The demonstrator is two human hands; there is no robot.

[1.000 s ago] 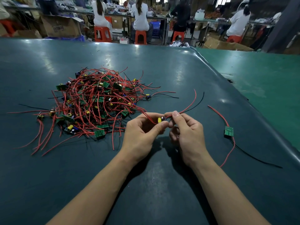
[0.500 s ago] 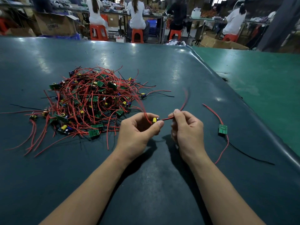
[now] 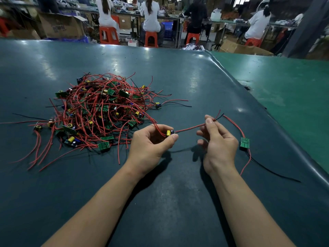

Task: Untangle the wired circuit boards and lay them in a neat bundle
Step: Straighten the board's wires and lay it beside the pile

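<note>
A tangled heap of small green circuit boards with red and black wires [image 3: 99, 111] lies on the dark teal table [image 3: 160, 193], left of centre. My left hand [image 3: 151, 145] pinches one board with a yellow capacitor [image 3: 168, 133] at the heap's near right edge; its other red leads still run into the heap. My right hand [image 3: 217, 143] pinches that board's red and black wire pair [image 3: 190, 128] near its free end, stretched straight between both hands. One separated green board with its wires [image 3: 244, 143] lies alone to the right of my right hand.
The table's rounded right edge [image 3: 277, 125] borders a lighter green surface [image 3: 284, 82]. Beyond the far edge, several people sit on orange stools [image 3: 151, 39] at benches, with cardboard boxes [image 3: 60, 25] around them.
My hands have moved apart: the right hand has slid out along the wire pair toward its end, pulling it straight, while the left hand keeps its pinch on the board.
</note>
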